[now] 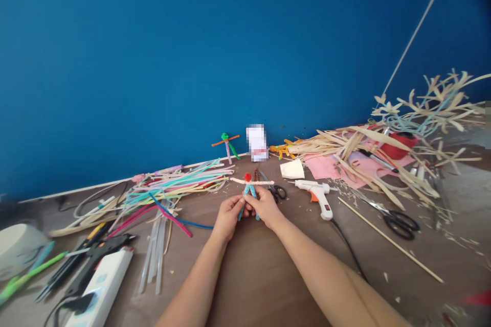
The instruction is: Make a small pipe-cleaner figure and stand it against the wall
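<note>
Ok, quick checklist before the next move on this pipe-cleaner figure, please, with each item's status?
Figure held: ok, the pipe-cleaner figure is gripped by the left hand and right hand.
Head in place: ok, the red head sits on top.
Arms spread: ok, the pale pink arms stretch out to both sides.
Leg joins: cannot tell, the hands hide them.
Scissors nearby: ok, the black-handled scissors lie just past the right hand.
Glue gun heated: cannot tell, the hot glue gun shows no sign.
</note>
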{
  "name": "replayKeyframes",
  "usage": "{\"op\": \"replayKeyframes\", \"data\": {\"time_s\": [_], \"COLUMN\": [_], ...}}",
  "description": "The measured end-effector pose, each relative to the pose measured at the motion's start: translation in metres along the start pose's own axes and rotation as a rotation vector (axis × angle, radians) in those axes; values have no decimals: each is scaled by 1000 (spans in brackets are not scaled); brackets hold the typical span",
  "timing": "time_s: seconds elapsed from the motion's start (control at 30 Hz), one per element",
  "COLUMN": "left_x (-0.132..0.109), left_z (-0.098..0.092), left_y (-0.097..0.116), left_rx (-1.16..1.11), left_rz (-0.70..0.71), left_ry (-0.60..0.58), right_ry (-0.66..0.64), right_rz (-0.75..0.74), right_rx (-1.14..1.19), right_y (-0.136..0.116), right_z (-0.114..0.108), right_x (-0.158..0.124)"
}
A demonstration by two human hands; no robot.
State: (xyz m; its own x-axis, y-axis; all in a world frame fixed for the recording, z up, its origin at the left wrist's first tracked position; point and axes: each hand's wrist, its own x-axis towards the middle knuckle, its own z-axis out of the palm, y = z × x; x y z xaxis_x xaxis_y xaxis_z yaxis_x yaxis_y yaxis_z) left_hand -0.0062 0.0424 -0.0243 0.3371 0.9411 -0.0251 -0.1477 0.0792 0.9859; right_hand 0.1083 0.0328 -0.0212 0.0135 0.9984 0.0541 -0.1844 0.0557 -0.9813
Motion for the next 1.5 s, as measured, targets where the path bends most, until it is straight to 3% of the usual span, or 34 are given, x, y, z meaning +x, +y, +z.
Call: {"op": "replayKeyframes", "data": {"time_s": [0.43,0.63,0.77,1.0,1.5], "left_x": [1,-4,-5,-5,-6], "left_z": [-3,-2,-3,0,-1], "left_y": [1,5,4,3,3], "left_rx": [-156,-53,-20,6,3], "left_rz": [-127,-103,-80,-87,-54], "left_ry": [40,-68,-106,-54,-159], "right_ry": [95,160,136,89,88], "right_rz": [48,17,13,5,-9], "right_rx": [143,208,212,117,147], "right_y": [1,1,0,2,0], "right_z": [-6,-6,-6,-7,-9], "right_x": [5,6,5,5,7]}}
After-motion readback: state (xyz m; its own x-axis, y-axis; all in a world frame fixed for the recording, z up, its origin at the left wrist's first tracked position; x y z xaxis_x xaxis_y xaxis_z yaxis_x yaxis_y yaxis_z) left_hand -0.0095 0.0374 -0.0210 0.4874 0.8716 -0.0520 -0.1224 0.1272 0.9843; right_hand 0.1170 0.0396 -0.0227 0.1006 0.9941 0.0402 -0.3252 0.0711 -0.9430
